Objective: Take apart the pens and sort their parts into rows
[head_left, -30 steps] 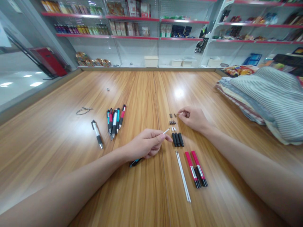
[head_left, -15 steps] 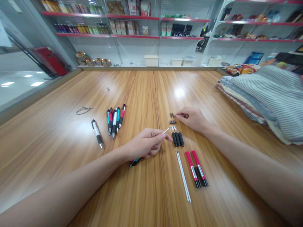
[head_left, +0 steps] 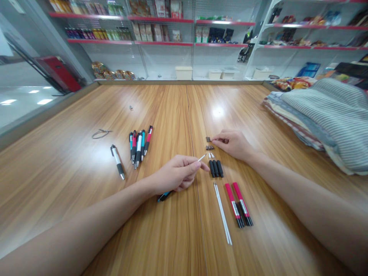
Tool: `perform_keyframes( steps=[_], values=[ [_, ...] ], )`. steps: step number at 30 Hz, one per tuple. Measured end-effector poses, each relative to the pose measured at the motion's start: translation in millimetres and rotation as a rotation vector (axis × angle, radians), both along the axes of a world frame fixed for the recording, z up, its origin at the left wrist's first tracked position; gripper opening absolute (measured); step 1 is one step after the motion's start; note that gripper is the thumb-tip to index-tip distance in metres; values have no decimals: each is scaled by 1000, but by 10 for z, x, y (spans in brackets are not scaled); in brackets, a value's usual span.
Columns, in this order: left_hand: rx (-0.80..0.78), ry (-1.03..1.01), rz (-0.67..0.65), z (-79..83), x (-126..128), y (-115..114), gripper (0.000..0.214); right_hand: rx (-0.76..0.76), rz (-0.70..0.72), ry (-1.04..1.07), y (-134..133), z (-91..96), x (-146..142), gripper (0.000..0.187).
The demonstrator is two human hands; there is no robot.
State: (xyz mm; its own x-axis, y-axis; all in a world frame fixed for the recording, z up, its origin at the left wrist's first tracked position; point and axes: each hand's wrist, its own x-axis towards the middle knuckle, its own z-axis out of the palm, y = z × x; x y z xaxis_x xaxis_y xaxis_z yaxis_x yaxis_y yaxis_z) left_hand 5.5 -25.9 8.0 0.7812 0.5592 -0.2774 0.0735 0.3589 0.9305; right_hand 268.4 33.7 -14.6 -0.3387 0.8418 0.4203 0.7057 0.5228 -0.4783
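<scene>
My left hand point(head_left: 179, 174) is closed, pinching a white pen refill point(head_left: 202, 157) whose tip points up and right. Below that palm a teal and black pen part point(head_left: 165, 196) sticks out; whether it is gripped or lies on the table I cannot tell. My right hand point(head_left: 231, 143) has thumb and forefinger pressed together at the end of a row of small dark pieces point(head_left: 208, 139); anything between them is too small to name. Nearer me lie small metallic pieces point(head_left: 210, 147), white cones point(head_left: 211, 155), black pen grips point(head_left: 216, 168), two white refills point(head_left: 222, 212) and red pen barrels point(head_left: 231, 195).
Assembled pens point(head_left: 139, 147) lie in a bunch on the left, with a white pen point(head_left: 117, 161) beside them. A grey loop point(head_left: 100, 133) lies farther left. Folded cloths point(head_left: 324, 119) are piled on the right. Stocked shelves point(head_left: 161, 44) stand beyond the table.
My right hand has shifted very slightly left at the small dark pieces. The left hand and its refill look the same, and the laid-out parts have not moved.
</scene>
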Motion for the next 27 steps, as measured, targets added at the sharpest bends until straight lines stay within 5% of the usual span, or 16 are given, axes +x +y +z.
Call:
perform_keyframes(
  steps=[10,14,17,27],
  values=[
    [-7,2,-13,-13,-12,6,37,-10,32,109,-97,97,-40,17],
    [11,9,-33,-16,-18,7,35,-218,376,230,-376,369,-234,27],
    [22,9,-62,-8,-21,8,34,-228,483,175,-515,489,-389,17],
    [76,48,-62,10,-32,3,37,-130,398,152,-448,443,-365,10]
  ],
)
